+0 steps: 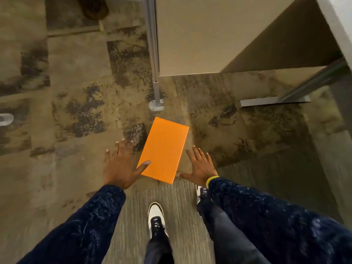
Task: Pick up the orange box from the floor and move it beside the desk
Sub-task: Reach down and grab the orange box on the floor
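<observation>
A flat orange box lies on the patterned carpet in the middle of the head view, just in front of my feet. My left hand hovers at its left side with fingers spread, the thumb tip over the box's near left corner. Spread open as well, my right hand is at the box's right side, its thumb by the near right corner. Neither hand grips the box. The desk shows at the top right edge, with a beige panel beneath it.
A grey divider post with a round foot plate stands just beyond the box. A grey metal desk leg and floor bar run at the right. A dark basket sits at the top left. My shoes stand below the box.
</observation>
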{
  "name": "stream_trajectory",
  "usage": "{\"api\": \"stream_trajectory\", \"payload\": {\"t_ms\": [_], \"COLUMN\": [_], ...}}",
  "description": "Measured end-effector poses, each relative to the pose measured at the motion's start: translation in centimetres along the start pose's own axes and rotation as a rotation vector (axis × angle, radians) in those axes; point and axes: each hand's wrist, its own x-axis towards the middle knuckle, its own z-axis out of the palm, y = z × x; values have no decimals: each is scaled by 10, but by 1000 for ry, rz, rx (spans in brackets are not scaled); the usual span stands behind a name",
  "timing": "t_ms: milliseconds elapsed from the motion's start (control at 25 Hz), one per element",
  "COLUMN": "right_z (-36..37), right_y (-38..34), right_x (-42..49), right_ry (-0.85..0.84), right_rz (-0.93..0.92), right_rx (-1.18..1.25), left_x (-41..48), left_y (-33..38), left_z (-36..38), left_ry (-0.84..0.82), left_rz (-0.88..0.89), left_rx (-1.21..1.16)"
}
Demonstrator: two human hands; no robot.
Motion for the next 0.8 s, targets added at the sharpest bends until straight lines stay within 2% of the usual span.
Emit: {"api": "stream_trajectory", "payload": {"t_ms": [320,640,800], "right_z": [99,228,270], "right_y": [54,62,64], "right_x": [124,224,249], "right_ry": [11,-30,-58], "right_rz": [61,173,241], "right_rx": [34,296,417], "left_x": [92,180,209], "left_y": [-15,-53,-58], "left_z": [156,290,340], "left_ry": [-40,-191,-290], "left_rz": [-72,-124,-162], "left_rx": [-74,-57,-206]}}
